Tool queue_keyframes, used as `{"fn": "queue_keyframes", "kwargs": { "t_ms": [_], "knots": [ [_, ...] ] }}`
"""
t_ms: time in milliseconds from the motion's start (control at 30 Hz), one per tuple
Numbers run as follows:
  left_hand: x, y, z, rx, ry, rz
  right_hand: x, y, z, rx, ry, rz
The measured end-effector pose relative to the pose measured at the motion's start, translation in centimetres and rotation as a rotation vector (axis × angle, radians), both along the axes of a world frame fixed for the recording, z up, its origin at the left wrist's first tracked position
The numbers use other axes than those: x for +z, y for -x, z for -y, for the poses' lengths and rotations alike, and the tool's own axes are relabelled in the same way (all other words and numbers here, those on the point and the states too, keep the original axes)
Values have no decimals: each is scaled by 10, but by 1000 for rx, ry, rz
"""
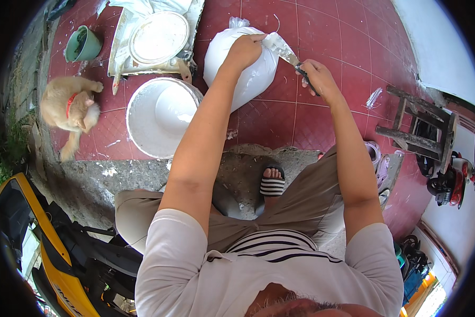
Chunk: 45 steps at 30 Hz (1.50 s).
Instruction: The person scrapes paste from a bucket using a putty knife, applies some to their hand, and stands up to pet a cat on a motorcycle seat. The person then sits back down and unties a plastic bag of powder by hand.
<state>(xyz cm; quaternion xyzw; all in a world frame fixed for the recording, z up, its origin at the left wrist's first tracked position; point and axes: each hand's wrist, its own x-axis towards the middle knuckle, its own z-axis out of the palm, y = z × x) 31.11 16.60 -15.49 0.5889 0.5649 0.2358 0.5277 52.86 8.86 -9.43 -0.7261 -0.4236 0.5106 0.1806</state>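
Observation:
A bulging white plastic bag rests on the red tiles, its knotted clear top at the back. My left hand lies on the upper part of the bag, fingers curled and apparently gripping the plastic; the hand itself hides the fingertips. In my right hand is the black handle of a putty knife, whose white-smeared blade points up and left. The blade's end meets the bag's edge beside my left fingers. Left of the bag, a white plastic bucket stands with its mouth towards me, partly behind my left forearm.
A smeared tray bears a round white lid. Further left are a green pot and a cat with a red collar. A wooden stool lies right, near purple clogs. A yellow-and-black motorbike stands at lower left.

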Motion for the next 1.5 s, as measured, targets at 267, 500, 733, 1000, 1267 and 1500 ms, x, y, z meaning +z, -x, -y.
{"fn": "queue_keyframes", "kwargs": {
  "t_ms": [267, 500, 733, 1000, 1267, 1500],
  "knots": [
    [-3, 8, -1, -76, -317, -189, 14, 6, -1, 70, -43, 115],
    [8, 8, 3, -93, -278, -144, 17, 3, 0, 74, -73, 116],
    [11, 8, 4, -91, -200, -141, 21, 4, 2, 74, -50, 89],
    [10, 12, 1, -138, -223, -185, 30, 12, 6, 124, -134, 143],
    [22, 14, 2, -138, -57, -95, 21, 5, 4, -9, 37, -21],
    [8, 16, -4, -145, -128, -89, 27, 8, 4, 109, -41, 124]
  ]
}}
